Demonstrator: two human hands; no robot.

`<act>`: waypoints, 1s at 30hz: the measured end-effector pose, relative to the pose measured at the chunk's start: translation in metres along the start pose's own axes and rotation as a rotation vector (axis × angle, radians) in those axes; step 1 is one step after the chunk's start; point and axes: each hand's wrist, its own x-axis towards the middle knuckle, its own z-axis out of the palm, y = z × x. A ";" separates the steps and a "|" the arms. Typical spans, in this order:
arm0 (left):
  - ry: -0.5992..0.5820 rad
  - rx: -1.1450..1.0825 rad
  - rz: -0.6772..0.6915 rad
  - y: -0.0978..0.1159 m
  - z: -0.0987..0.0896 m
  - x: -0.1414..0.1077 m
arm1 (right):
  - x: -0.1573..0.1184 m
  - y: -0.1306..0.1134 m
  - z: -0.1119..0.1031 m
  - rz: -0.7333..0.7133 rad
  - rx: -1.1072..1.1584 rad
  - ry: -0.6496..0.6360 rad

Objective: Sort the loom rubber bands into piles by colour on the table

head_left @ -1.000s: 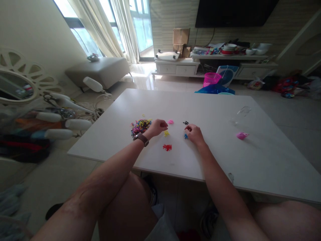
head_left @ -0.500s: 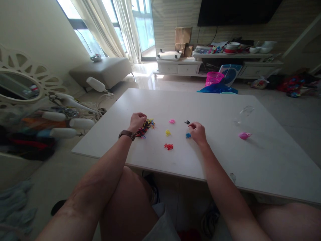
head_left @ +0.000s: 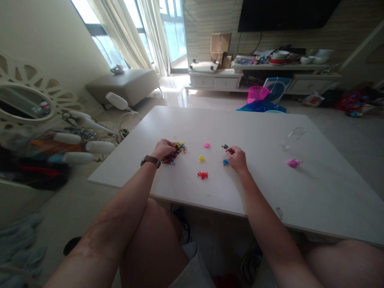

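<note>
On the white table [head_left: 258,192], my left hand [head_left: 163,148] has its fingers pinched at the mixed pile of small coloured bands [head_left: 177,154]; whatever is between the fingertips is too small to name. A single yellow band [head_left: 175,137] lies just beyond the pile. My right hand [head_left: 237,157] is closed beside the black bands [head_left: 225,147] and blue bands [head_left: 225,162], its fingertips hiding anything held. Between the hands lie pink bands [head_left: 206,145], yellow bands [head_left: 201,159] and red bands [head_left: 202,175], each in a small heap.
At the table's right are a pink pouch-like object [head_left: 294,163] and a clear container [head_left: 297,133]. A small clear piece [head_left: 279,212] lies by the near edge. Beyond the far edge stands a pink basket [head_left: 258,94]; a lamp [head_left: 117,101] is off the left side.
My left hand has moved slightly down and nearer the pile. A yellow band now shows beyond the pile. My right hand has hardly moved.
</note>
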 end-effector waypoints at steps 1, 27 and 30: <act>-0.002 0.010 -0.007 0.000 0.000 0.000 | 0.000 0.000 0.000 0.001 0.002 0.000; 0.038 -0.185 -0.043 -0.003 -0.011 -0.001 | -0.001 -0.001 0.000 0.002 0.023 0.001; 0.036 -0.182 -0.041 -0.006 -0.010 0.002 | -0.001 0.000 0.001 -0.007 0.032 0.017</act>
